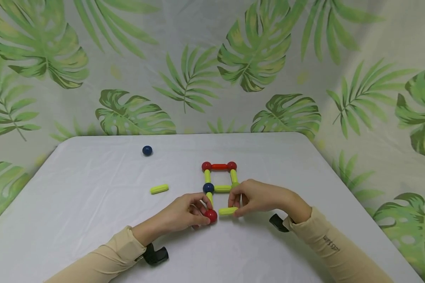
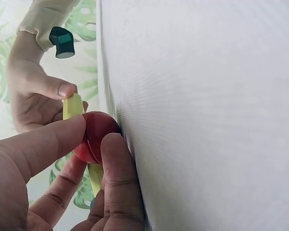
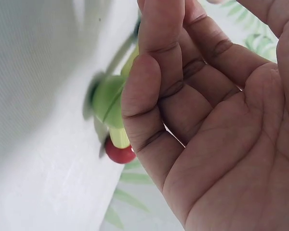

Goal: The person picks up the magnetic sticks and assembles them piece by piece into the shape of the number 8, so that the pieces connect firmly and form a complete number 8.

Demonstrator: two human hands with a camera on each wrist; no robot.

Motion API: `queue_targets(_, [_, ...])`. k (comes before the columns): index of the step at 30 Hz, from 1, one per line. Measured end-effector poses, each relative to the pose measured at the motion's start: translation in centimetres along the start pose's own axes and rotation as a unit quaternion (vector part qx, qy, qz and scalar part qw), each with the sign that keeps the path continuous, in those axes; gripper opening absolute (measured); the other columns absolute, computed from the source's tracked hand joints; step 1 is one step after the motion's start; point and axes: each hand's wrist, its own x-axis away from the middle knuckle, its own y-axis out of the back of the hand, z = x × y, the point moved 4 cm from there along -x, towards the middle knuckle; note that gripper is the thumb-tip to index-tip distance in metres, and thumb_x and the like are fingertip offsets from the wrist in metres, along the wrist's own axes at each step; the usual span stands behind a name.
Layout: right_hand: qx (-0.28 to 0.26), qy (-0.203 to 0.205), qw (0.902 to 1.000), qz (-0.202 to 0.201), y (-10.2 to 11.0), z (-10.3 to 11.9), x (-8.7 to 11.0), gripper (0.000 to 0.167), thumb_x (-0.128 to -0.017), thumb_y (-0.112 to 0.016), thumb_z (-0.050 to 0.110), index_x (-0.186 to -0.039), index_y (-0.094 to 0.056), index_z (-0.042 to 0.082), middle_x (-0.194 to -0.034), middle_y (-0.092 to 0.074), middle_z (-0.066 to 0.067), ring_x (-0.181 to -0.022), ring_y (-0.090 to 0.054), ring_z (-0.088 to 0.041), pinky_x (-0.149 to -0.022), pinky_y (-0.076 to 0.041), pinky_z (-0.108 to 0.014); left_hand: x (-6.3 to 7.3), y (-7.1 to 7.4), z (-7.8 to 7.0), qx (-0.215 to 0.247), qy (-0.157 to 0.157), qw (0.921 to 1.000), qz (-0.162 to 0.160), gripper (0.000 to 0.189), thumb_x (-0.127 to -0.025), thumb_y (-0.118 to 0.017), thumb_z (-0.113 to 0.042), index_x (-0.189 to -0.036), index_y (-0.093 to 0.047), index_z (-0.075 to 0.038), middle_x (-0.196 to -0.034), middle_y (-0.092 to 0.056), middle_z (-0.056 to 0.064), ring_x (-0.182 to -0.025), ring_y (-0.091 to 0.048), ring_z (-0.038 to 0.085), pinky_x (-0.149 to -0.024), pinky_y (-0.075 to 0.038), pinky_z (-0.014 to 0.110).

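My left hand (image 1: 185,214) pinches a red ball (image 1: 211,215) at the near end of a frame of rods and balls. From that ball a yellow-green rod (image 1: 209,197) runs up to a dark blue ball (image 1: 208,188). My right hand (image 1: 258,198) pinches a loose yellow-green rod (image 1: 227,211), its free end just right of the red ball, a small gap between them in the head view. A green ball (image 3: 108,101) sits at the frame's right corner, mostly covered by the right hand in the head view. Beyond, a red rod (image 1: 219,166) joins two red balls (image 1: 206,166).
A separate dark blue ball (image 1: 147,150) lies toward the back left of the white table (image 1: 74,196). Left of the frame rests another yellow-green rod (image 1: 159,189). A leaf-patterned cloth (image 1: 198,98) hangs behind the table's far edge.
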Motion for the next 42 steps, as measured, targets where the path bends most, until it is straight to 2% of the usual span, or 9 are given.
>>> queue_targets(9, [-0.003,-0.001,1.0000,0.008,-0.8,-0.3,-0.5,0.016,-0.090,-0.088,0.021,-0.098,-0.074,0.018,-0.082,-0.066,0.011,-0.075,-0.061,-0.009,-0.069,-0.051,-0.021,-0.1,0.1,0.0,-0.003,-0.006,0.9999,0.008,0.028,-0.094,-0.082,-0.007,-0.118,-0.067,-0.009,-0.102,-0.067,0.008,-0.077,-0.066,0.016,-0.067,-0.061,0.030])
queue_targets(32, [-0.022,-0.001,0.9994,0.026,-1.0,-0.4,-1.0,0.020,-0.089,-0.090,0.020,-0.099,-0.073,0.015,-0.081,-0.067,0.008,-0.074,-0.062,-0.008,-0.069,-0.052,-0.021,0.0,0.1,0.2,-0.002,-0.008,0.9998,0.018,0.027,-0.096,-0.079,-0.008,-0.120,-0.069,-0.011,-0.104,-0.067,0.009,-0.079,-0.066,0.015,-0.068,-0.060,0.028])
queue_targets(38, [-0.027,-0.003,0.9990,0.034,-0.5,-0.6,-1.0,0.020,-0.090,-0.089,0.024,-0.101,-0.074,0.014,-0.082,-0.069,0.007,-0.075,-0.064,-0.009,-0.070,-0.053,-0.022,0.0,0.1,0.1,-0.003,-0.011,0.9998,0.015,0.027,-0.096,-0.080,-0.009,-0.121,-0.069,-0.011,-0.104,-0.067,0.008,-0.080,-0.066,0.014,-0.067,-0.061,0.030])
queue_targets(42, [-0.030,-0.014,0.9991,0.027,0.6,-0.6,-1.0,0.019,-0.094,-0.084,0.025,-0.104,-0.074,0.013,-0.085,-0.072,0.005,-0.077,-0.065,-0.012,-0.072,-0.053,-0.024,0.1,0.1,0.0,-0.003,-0.009,0.9998,0.015,0.027,-0.096,-0.080,-0.010,-0.121,-0.069,-0.012,-0.104,-0.067,0.007,-0.080,-0.065,0.014,-0.068,-0.061,0.032])
